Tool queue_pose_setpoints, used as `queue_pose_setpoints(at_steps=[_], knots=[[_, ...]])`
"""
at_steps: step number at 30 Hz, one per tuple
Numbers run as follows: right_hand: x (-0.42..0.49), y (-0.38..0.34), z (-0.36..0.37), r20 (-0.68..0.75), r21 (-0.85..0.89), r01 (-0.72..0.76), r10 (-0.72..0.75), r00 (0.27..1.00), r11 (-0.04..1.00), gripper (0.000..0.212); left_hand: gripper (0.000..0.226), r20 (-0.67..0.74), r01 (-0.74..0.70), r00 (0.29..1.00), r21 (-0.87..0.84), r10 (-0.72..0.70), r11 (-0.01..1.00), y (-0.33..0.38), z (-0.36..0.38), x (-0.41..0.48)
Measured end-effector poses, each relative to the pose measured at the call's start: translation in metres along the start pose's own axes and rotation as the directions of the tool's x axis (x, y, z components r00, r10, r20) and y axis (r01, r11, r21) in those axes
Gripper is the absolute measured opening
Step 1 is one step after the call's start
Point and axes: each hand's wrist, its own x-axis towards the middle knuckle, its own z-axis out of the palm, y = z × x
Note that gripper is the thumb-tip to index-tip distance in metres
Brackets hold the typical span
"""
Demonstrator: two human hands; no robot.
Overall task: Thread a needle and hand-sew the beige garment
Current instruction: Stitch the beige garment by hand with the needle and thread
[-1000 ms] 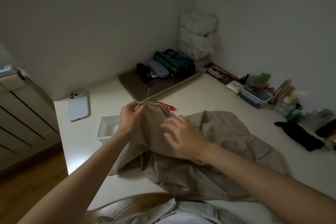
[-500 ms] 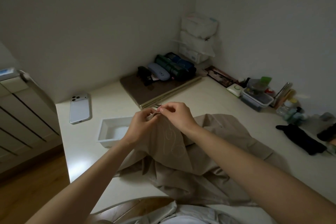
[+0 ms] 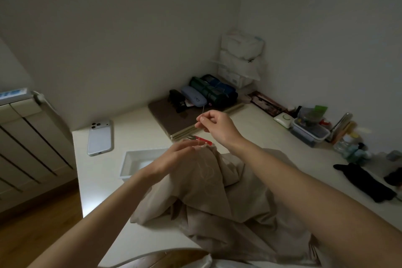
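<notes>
The beige garment (image 3: 219, 198) lies bunched on the white table (image 3: 134, 220) in front of me. My left hand (image 3: 174, 159) grips a raised fold of it at its far edge. My right hand (image 3: 214, 125) is lifted above that fold and pinches a thin needle (image 3: 202, 111) that points up and away. A faint thread runs down from my right fingers toward the cloth.
A red-handled thread snip (image 3: 202, 139) lies just behind the fold. A white tray (image 3: 139, 164) and a phone (image 3: 99, 137) sit to the left. A brown mat (image 3: 165, 115) with pouches is at the back, small containers (image 3: 309, 131) and a black cloth (image 3: 365, 181) at the right.
My right hand went from the garment's surface to the fold held by my left hand, took the needle there and has now drawn it upward, away from the cloth.
</notes>
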Motion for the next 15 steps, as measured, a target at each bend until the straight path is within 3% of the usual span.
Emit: queue_pose_setpoints(at_steps=[3, 9, 15], knots=[[0.007, 0.0, -0.006, -0.004, 0.044, -0.03, 0.031, 1.0, 0.999, 0.014, 0.019, -0.036, -0.067, 0.997, -0.149, 0.062, 0.987, 0.011, 0.001, 0.001], [0.019, 0.015, -0.013, -0.096, 0.065, -0.171, 0.177, 0.98, 0.983, 0.017, 0.018, -0.176, -0.186, 0.976, -0.348, 0.131, 0.919, 0.021, -0.002, -0.002], [0.019, 0.028, -0.009, -0.134, 0.026, -0.274, 0.275, 0.952, 0.961, 0.018, 0.025, -0.239, -0.281, 0.95, -0.363, 0.203, 0.888, 0.04, -0.009, -0.007]])
